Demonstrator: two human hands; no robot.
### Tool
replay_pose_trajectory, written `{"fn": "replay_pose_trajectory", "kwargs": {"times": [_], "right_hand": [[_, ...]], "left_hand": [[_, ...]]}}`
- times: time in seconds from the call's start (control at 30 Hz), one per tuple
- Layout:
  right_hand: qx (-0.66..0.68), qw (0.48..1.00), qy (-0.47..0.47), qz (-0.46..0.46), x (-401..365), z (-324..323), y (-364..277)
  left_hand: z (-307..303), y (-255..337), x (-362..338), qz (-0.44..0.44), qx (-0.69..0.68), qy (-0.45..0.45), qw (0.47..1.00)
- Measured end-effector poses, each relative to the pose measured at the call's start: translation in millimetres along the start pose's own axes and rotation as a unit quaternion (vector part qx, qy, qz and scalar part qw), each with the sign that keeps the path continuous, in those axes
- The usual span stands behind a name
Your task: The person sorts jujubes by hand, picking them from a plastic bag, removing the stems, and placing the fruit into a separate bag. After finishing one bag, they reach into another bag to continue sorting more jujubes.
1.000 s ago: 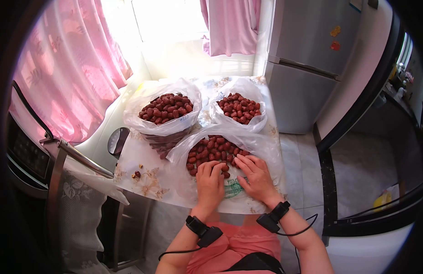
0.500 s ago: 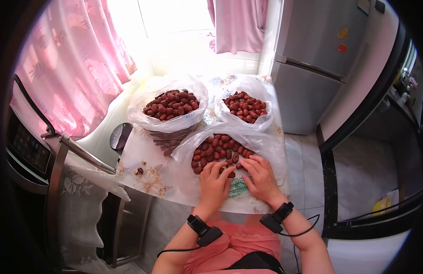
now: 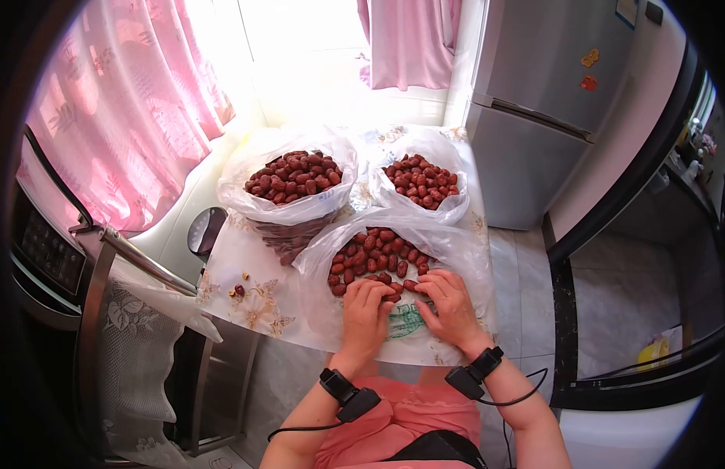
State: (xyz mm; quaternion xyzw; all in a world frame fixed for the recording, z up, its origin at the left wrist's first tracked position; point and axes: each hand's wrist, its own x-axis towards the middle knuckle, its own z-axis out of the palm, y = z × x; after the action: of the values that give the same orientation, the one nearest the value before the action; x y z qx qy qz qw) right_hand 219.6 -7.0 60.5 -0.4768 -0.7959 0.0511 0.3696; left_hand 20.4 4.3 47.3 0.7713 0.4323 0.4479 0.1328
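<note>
Red dates (image 3: 387,248) lie in an opened clear plastic bag (image 3: 319,314) at the table's front. At their near left edge is my left hand (image 3: 366,319), fingers bent against some dates, with its fingertips partly hidden. My right hand (image 3: 450,306) rests on the bag's right side, thumb apart from the fingers, and a date lies by its fingertips; whether it grips one is unclear. Behind stand two more bags of dates, a fuller one (image 3: 292,178) at the left and a smaller one (image 3: 419,183) at the right.
The table (image 3: 249,314) has a flowered cover with a few small scraps (image 3: 239,290) at its left. A grey fridge (image 3: 519,148) stands beyond the right edge. Black devices with cables are strapped on both wrists. An oven-like appliance is at the left.
My left fingers have drawn slightly closer together and lower. A few dates between my hands have shifted. My right hand has barely moved.
</note>
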Motion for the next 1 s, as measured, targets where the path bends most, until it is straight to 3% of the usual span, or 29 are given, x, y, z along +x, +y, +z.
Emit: {"fn": "replay_pose_trajectory", "kwargs": {"times": [0.5,0.67,1.0], "right_hand": [[0.005,1.000,0.010,0.007,-0.8,1.6,0.2],[0.006,1.000,0.009,0.007,-0.2,0.4,-0.7],[0.003,1.000,0.010,0.005,-0.3,0.4,-0.5]], "left_hand": [[-11.8,-3.2,-0.3,-0.057,-0.110,-0.004,0.992],[-10.9,-6.5,-3.2,-0.117,-0.169,0.002,0.979],[-8.6,-9.0,-6.0,-0.133,-0.176,-0.011,0.975]]}}
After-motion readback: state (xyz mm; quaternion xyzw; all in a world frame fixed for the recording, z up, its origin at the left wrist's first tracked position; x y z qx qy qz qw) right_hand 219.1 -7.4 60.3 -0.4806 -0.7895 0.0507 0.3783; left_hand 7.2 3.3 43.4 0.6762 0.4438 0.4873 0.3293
